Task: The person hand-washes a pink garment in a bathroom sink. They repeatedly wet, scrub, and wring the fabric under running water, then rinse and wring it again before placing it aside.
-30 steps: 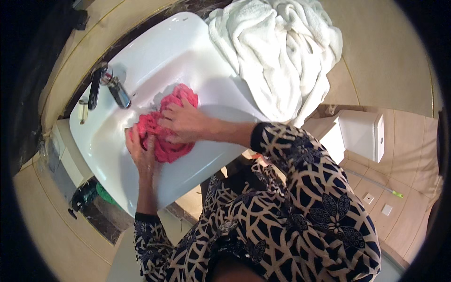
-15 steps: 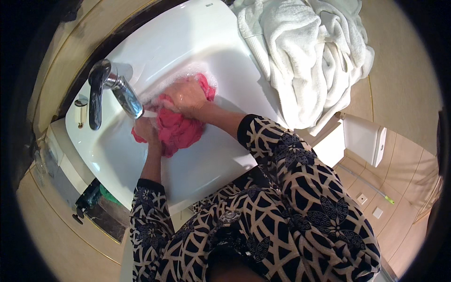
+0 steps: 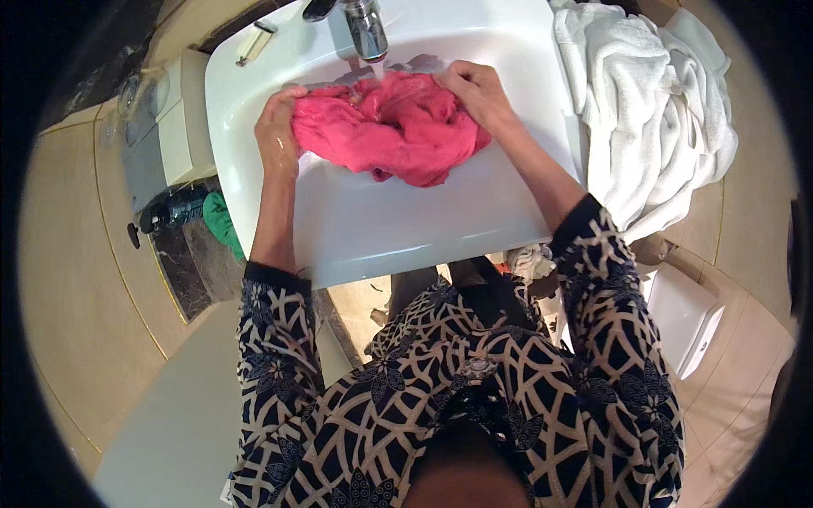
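Observation:
A wet pink-red cloth is stretched between my two hands over the white sink. My left hand is closed on the cloth's left edge, thumb on top. On the far right edge, my right hand grips the cloth with curled fingers. Water runs from the chrome faucet onto the middle of the cloth, which sags in folds. What kind of cloth or garment it is cannot be made out.
A heap of white towelling lies to the right of the sink. A green cloth shows at the lower left, beside dark bottles. A white toilet stands at the right. A small pale object rests on the sink's back left rim.
The cloth, bunched low in the sink before, is now lifted and spread under the running water. My hands have moved apart to its two sides. The view has turned.

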`<action>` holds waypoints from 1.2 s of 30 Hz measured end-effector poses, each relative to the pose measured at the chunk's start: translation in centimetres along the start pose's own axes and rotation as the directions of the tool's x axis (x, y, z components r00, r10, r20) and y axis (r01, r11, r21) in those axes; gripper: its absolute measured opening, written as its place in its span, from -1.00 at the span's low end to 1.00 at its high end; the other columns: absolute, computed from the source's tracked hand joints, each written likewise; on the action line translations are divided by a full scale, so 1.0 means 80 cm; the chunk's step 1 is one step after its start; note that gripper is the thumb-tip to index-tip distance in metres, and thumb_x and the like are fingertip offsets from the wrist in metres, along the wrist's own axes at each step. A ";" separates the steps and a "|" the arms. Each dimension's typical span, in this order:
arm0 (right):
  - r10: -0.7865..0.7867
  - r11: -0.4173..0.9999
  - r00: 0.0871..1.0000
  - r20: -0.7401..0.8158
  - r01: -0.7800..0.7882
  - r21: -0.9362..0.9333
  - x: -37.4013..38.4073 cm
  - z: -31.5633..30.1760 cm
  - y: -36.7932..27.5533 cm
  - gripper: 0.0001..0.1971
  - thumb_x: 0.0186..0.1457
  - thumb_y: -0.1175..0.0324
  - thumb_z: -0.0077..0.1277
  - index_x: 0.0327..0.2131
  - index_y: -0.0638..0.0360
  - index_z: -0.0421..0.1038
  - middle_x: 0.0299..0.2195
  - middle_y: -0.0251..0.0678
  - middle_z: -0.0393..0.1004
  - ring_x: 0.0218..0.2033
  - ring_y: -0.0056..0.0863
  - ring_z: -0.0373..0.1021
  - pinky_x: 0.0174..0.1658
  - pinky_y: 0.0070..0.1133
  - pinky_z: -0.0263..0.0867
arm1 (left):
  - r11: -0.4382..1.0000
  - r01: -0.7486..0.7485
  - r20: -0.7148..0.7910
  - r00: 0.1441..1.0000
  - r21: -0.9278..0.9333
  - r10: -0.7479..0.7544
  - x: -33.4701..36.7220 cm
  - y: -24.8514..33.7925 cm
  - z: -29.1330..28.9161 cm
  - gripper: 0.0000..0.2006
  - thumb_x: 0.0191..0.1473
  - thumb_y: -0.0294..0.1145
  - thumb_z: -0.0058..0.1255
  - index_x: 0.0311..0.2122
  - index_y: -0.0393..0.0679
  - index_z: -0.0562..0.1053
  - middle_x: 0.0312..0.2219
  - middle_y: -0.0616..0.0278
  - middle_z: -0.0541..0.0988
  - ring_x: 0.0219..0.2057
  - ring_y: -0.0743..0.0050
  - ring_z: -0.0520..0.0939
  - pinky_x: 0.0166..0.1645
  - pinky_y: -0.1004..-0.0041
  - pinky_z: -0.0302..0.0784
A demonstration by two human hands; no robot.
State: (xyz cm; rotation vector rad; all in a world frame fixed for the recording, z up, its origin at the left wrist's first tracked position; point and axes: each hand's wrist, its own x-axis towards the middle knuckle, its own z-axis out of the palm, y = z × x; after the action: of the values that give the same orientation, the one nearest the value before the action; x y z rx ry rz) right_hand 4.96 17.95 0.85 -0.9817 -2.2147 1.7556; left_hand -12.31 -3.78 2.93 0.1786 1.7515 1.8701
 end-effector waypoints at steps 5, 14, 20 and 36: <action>-0.446 0.786 0.890 -0.094 0.340 -0.516 -0.037 -0.026 -0.001 -0.59 -0.13 -0.01 -0.01 -0.41 0.18 0.41 -0.40 -0.18 0.41 -0.36 -0.21 0.35 -0.26 -0.40 0.28 | 0.393 -0.423 0.370 0.906 0.816 0.207 -0.060 -0.014 -0.011 -0.58 -0.11 -0.35 0.02 -0.10 -0.28 0.31 -0.16 -0.04 0.36 -0.10 0.17 0.38 0.01 0.40 0.24; 0.245 0.966 0.965 0.096 -0.251 0.059 0.051 0.008 0.034 -0.47 -0.12 -0.04 -0.03 -0.21 0.23 0.40 -0.26 -0.15 0.44 -0.23 -0.33 0.37 -0.13 -0.51 0.26 | 0.935 0.346 0.417 0.863 -0.077 -0.285 -0.019 -0.059 0.025 -0.45 0.03 -0.11 -0.13 0.06 -0.24 0.16 0.01 0.09 0.27 0.01 0.18 0.32 0.10 0.31 0.19; 0.047 0.815 0.941 0.336 -0.231 0.532 0.022 0.034 -0.014 -0.57 -0.14 0.16 0.05 -0.21 0.25 0.41 -0.25 -0.20 0.43 -0.21 -0.46 0.34 -0.12 -0.58 0.23 | 0.737 0.501 0.341 0.862 -0.454 -0.376 -0.010 -0.049 0.023 -0.44 0.09 0.03 -0.35 0.00 -0.26 0.22 -0.07 0.05 0.36 -0.04 0.16 0.37 0.10 0.22 0.19; -0.490 0.691 0.870 0.052 0.424 -0.586 -0.090 0.027 0.006 -0.49 -0.32 0.15 0.11 -0.19 0.04 0.31 -0.15 -0.10 0.26 -0.05 -0.18 0.18 -0.04 -0.23 0.06 | 0.111 -0.394 0.365 0.906 0.912 0.214 -0.090 -0.056 0.112 -0.43 -0.14 -0.04 -0.11 0.05 0.08 0.21 -0.07 0.15 0.33 0.06 0.01 0.17 0.05 0.04 0.02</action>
State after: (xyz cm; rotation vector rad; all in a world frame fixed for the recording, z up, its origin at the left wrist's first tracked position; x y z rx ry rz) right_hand 9.68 12.11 1.72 -0.4898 -2.6736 0.7911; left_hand -0.78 0.52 1.86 1.2396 2.6909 0.4706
